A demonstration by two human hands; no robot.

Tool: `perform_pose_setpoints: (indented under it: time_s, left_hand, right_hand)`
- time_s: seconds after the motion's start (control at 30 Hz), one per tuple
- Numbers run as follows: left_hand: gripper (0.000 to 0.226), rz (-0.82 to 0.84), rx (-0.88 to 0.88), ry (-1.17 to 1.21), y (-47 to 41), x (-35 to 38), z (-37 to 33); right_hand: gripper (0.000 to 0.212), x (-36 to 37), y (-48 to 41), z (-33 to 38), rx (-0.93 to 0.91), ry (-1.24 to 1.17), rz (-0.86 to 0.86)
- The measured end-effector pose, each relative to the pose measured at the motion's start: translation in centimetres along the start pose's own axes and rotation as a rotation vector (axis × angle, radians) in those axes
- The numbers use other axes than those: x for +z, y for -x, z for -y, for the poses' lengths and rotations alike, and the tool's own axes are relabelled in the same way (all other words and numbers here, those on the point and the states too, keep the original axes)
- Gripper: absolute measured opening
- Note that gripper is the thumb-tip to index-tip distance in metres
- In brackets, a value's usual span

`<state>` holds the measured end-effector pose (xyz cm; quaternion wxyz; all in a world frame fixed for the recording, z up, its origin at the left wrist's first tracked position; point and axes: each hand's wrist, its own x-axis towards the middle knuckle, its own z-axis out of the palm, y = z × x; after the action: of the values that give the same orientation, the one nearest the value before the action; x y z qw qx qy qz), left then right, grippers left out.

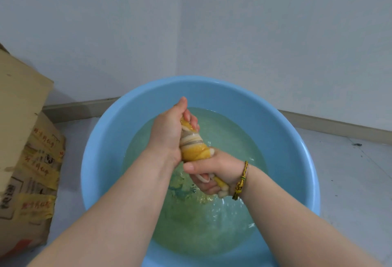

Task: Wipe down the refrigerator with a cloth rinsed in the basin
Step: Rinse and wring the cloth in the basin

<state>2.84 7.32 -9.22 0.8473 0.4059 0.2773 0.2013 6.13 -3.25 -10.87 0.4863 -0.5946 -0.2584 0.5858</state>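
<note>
A yellow, white and grey cloth (194,145) is twisted into a tight roll above a round blue basin (297,139) holding rippling water. My left hand (167,133) grips the roll's upper end. My right hand (214,173), with a braided bracelet at the wrist, grips the lower end, and a bit of cloth sticks out below the palm. Both hands hold the cloth just above the water. The refrigerator is not in view.
A taped cardboard box (25,139) with red printed characters stands on the floor to the left of the basin. Pale walls meet in a corner behind the basin, with a skirting board (331,122) along their base. Light floor (350,171) lies to the right.
</note>
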Motion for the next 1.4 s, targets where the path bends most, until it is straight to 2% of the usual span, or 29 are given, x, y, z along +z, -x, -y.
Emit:
perform_pose_setpoints:
  time_s: [0.07,0.1,0.13,0.23,0.3,0.37,0.4,0.43,0.47,0.53,0.6,0.67,0.7,0.73,0.83,0.9,0.97,1.0,1.1,1.17,1.23,1.3,1.4]
  left_hand:
    - [0.05,0.028,-0.018,0.039,0.3,0.1,0.0]
    - [0.052,0.073,-0.037,0.073,0.4,0.1,-0.2]
    - [0.055,0.133,-0.074,0.105,0.6,-0.1,-0.2]
    - [0.054,0.316,-0.189,0.132,1.3,-0.3,-0.6]
    - [0.049,0.349,-0.234,0.123,1.6,-0.3,-0.9]
    - [0.025,0.397,-0.253,0.04,1.8,-0.3,-1.0]
    - [0.027,0.445,-0.284,-0.012,1.7,-0.5,-1.0]
    - [0.053,0.484,-0.337,-0.083,1.8,-0.8,-0.8]
    - [0.066,0.539,-0.418,-0.162,1.8,-1.4,-0.6]
    - [0.052,0.699,-0.589,-0.338,2.4,-1.8,-0.3]
    - [0.025,0.773,-0.664,-0.566,2.5,-1.9,0.2]
    - [0.016,0.714,-0.56,-0.976,1.7,-1.5,0.4]
    - [0.017,0.687,-0.47,-1.215,1.1,-1.2,0.3]
    - [0.02,0.684,-0.379,-1.448,0.8,-0.7,0.2]
    - [0.038,0.678,0.014,-2.105,0.1,0.5,0.1]
    - [0.036,0.651,0.328,-2.314,-0.3,1.2,0.1]
    - [0.029,0.654,0.538,-2.378,-0.7,1.7,-0.1]
    - [0.027,0.674,0.607,-2.412,-0.8,1.8,-0.3]
    - [0.024,0.725,0.742,-2.49,-1.3,1.7,-0.9]
    - [0.023,0.693,0.847,-2.488,-1.4,1.5,-1.5]
    - [0.023,0.586,0.947,-2.382,-1.9,1.2,-1.9]
    - [0.025,0.443,1.122,-2.086,-2.3,0.7,-1.8]
    - [0.025,0.326,1.233,-1.67,-2.6,0.0,-0.7]
  right_hand:
    - [0.046,-0.3,0.4,0.6,0.005,0.002,0.089]
    - [0.056,-0.5,0.7,1.1,0.009,0.054,0.074]
    - [0.056,-0.8,1.2,1.4,0.01,0.195,0.013]
    - [0.029,-1.5,2.1,2.0,-0.086,0.925,-0.287]
    - [0.015,-2.0,2.6,2.1,-0.215,1.293,-0.421]
    - [0.029,-3.5,2.6,1.5,-0.441,1.596,-0.59]
    - [0.028,-4.3,2.5,1.4,-0.556,1.716,-0.693]
    - [0.022,-4.7,2.5,1.5,-0.663,1.825,-0.789]
    - [0.016,-4.9,2.5,1.9,-0.728,1.913,-0.841]
    - [0.013,-4.9,2.7,2.3,-0.862,2.028,-0.874]
    - [0.024,-4.8,2.5,2.1,-0.94,2.068,-0.824]
    - [0.027,-5.0,2.0,1.1,-0.91,2.101,-0.694]
    - [0.023,-4.9,1.8,0.5,-0.815,2.115,-0.637]
    - [0.022,-4.2,1.7,0.2,-0.652,2.1,-0.615]
    - [0.059,-2.6,1.0,-0.7,-0.08,1.789,-0.622]
    - [0.043,-2.0,0.6,-0.7,0.13,1.536,-0.638]
    - [0.014,-1.9,0.3,-0.2,0.145,1.347,-0.711]
    - [0.007,-1.9,0.3,0.0,0.149,1.271,-0.72]
    - [0.023,-1.4,0.2,0.2,0.132,1.006,-0.74]
    - [0.029,-0.8,0.0,0.2,0.061,0.767,-0.792]
    - [0.029,-0.3,-0.3,0.3,-0.056,0.49,-0.853]
    - [0.029,-0.2,-0.4,0.7,-0.142,0.304,-0.889]
    - [0.035,-0.4,-0.4,0.9,-0.21,0.167,-0.924]
